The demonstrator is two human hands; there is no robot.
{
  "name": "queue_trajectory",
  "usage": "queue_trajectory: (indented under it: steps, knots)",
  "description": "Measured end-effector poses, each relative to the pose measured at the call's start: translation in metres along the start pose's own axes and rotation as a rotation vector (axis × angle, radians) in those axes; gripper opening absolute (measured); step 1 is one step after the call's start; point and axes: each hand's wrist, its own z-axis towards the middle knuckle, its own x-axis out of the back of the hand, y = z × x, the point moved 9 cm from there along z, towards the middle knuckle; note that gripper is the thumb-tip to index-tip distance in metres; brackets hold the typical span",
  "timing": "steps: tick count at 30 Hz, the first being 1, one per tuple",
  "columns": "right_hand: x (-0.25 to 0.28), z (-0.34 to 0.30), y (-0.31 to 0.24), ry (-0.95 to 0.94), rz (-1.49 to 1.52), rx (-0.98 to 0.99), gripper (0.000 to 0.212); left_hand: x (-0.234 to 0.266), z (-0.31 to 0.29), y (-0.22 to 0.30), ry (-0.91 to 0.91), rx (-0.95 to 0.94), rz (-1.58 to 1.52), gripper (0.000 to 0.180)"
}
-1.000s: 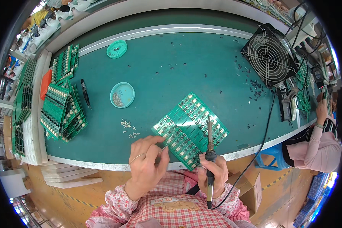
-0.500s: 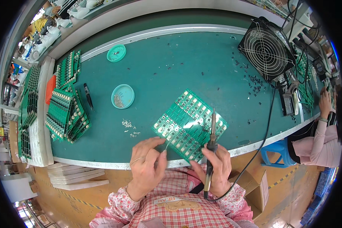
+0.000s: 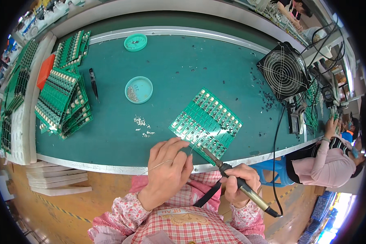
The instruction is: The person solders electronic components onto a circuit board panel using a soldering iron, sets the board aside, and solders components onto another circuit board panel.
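A green circuit board panel [image 3: 210, 122] with rows of pale and dark parts lies turned at an angle near the table's front edge. My right hand [image 3: 242, 183] grips a soldering iron [image 3: 242, 185] by its dark handle. Its metal tip reaches the panel's near side, apparently at the row of parts there. My left hand [image 3: 168, 168] rests at the panel's near left corner, fingers curled and pinching a thin solder wire [image 3: 160, 164]. The wire loops over the back of the hand, and its end comes out near the iron's tip. The fingertips partly cover that corner.
Stacked circuit boards [image 3: 61, 97] stand left, beside tweezers [image 3: 94, 85]. Two turquoise dishes, a nearer one [image 3: 150, 90] and a farther one [image 3: 135, 49], hold small parts. Loose pale bits [image 3: 140, 122] lie closer. A black fan [image 3: 282, 71] stands right; a co-worker [image 3: 321, 162] sits beyond.
My right hand has swung the iron from upright to a slant, bringing its tip down to the panel's near side. My left hand has moved right along the edge. The head view has shifted.
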Motion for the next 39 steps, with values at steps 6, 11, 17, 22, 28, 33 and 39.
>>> queue_trajectory:
  steps: [6,11,17,22,28,33,39]
  knots:
    - [-0.018,0.006,-0.010,-0.096,-0.065,0.097,0.022,-0.001,0.001,-0.002,0.014,0.010,0.011,0.016]
    - [-0.022,0.008,-0.013,-0.096,-0.084,0.118,0.023,-0.002,0.001,-0.003,0.010,0.011,0.004,0.016]
    - [-0.027,0.007,-0.011,-0.102,-0.092,0.105,0.022,-0.002,0.002,-0.002,0.014,0.011,0.002,0.016]
    - [-0.027,0.005,-0.012,-0.119,-0.125,0.114,0.023,-0.002,0.003,-0.002,0.014,0.012,0.010,0.017]
    - [-0.033,0.011,-0.023,-0.138,-0.179,0.156,0.026,-0.003,0.003,-0.002,0.016,0.005,0.023,0.017]
    - [-0.041,0.005,-0.032,-0.201,-0.239,0.267,0.027,-0.004,0.001,-0.003,0.008,0.008,0.009,0.017]
    - [-0.032,0.009,-0.027,-0.158,-0.180,0.168,0.023,-0.001,0.001,-0.003,0.000,0.009,-0.010,0.016]
